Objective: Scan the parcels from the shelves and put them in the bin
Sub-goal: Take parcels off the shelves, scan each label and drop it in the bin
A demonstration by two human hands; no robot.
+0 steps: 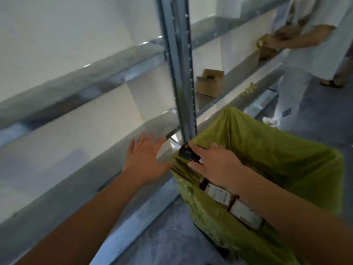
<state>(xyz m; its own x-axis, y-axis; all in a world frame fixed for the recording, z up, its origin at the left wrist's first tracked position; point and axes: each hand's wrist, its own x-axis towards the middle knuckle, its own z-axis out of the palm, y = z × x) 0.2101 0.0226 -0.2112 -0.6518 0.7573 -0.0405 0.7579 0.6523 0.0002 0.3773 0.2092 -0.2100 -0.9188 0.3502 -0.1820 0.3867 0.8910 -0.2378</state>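
Parcels (246, 212): several labelled ones already lay in the bin (277, 150), low at its near-left side, partly under your right forearm. The bin was lined with a yellow-green bag, standing on the floor just beside the shelf upright (179, 73), so, as I read it, the drop from shelf to bin stayed short.

Your right hand (215, 163) was over the bin's left rim, palm down, grip closed around the black scanner (188, 153), its nose pointing toward the upright. Probably kept there so it was ready for the next label. Whether the fingers also touched the bag edge, can't tell.

Your left hand (145, 157) was flat and open, fingers straight and spread, holding nothing. It was stretched out over the front edge of the lower shelf (95, 169), just left of the bin. Contact with the shelf unclear from this view. It read as a reach toward the shelving for the next item.

No parcel was visible on the shelf section directly ahead of you. Further right, past the upright, an opened cardboard box (210, 83) sat on a shelf.

Farther still, another person (313, 54) in light clothing stood at the same rack, handling something yellow-green. Blurred; no more detail.
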